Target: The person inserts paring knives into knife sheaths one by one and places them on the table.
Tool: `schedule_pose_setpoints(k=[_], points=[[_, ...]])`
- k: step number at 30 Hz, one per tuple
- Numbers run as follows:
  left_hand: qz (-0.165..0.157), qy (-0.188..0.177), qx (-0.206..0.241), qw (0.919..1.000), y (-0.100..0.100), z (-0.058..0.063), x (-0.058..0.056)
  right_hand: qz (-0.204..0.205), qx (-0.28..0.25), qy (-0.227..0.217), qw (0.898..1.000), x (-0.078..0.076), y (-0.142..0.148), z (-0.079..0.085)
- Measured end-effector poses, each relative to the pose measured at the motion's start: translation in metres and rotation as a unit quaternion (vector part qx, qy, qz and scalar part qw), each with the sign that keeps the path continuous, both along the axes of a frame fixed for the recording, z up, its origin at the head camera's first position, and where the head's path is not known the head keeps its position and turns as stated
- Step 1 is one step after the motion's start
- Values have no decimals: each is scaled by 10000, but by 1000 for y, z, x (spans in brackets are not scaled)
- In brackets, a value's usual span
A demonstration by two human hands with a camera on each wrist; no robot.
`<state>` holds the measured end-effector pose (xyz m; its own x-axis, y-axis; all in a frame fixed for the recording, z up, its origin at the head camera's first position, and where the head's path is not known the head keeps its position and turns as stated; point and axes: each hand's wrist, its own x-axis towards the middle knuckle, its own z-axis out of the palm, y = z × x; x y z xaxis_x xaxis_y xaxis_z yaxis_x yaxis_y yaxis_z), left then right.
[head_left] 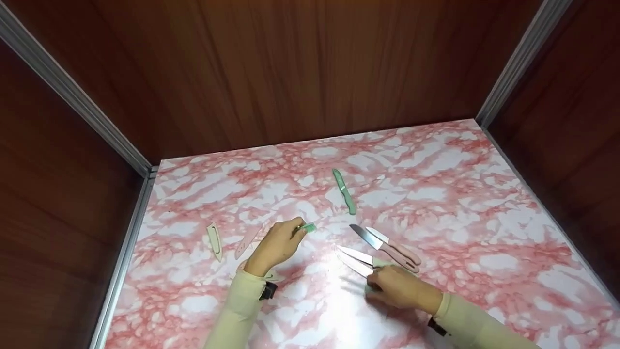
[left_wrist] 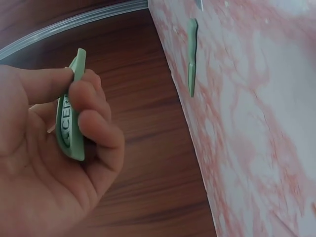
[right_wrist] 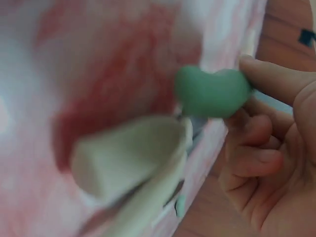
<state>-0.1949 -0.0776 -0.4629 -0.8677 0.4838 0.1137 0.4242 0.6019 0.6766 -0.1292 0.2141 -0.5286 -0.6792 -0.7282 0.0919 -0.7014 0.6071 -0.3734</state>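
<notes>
My left hand (head_left: 281, 242) pinches a small green blade sheath (left_wrist: 76, 136) with raised lettering between thumb and curled fingers, above the table. My right hand (head_left: 395, 286) grips a knife by its green handle (right_wrist: 212, 94); its pale blade (head_left: 356, 265) points up and left in the head view. Close beside that blade lies a knife with a white blade (head_left: 357, 254) and a pale handle (right_wrist: 131, 153). Just beyond, two pink-handled knives (head_left: 399, 257) lie side by side, one dark-bladed, one white. Farther back lies a green knife (head_left: 345, 193) with its blade covered.
A cream sheath (head_left: 214, 242) lies on the left of the marbled pink tabletop (head_left: 193, 305). Near it a pink sheath (head_left: 246, 244) is partly behind my left hand, with another piece partly under the forearm. Brown wood-grain panels (head_left: 315, 72) wall the back and sides.
</notes>
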Motion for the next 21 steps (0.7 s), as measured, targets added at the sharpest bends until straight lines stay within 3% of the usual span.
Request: schedule_pose_setpoints(k=[3,8,14,21], points=[[-77,-51,175,9998,5,3,0,-1,-326,276,9991,-11,3,10],[-224,-126,314,9992,14,6,1,-59,-1015,305,9944,-30,9,25],[-301,-189,416,9985,21,6,1,-383,-1390,774,9865,-49,15,43],[-360,-213,517,9978,25,1,1,-619,-1743,469,9816,-58,15,59]])
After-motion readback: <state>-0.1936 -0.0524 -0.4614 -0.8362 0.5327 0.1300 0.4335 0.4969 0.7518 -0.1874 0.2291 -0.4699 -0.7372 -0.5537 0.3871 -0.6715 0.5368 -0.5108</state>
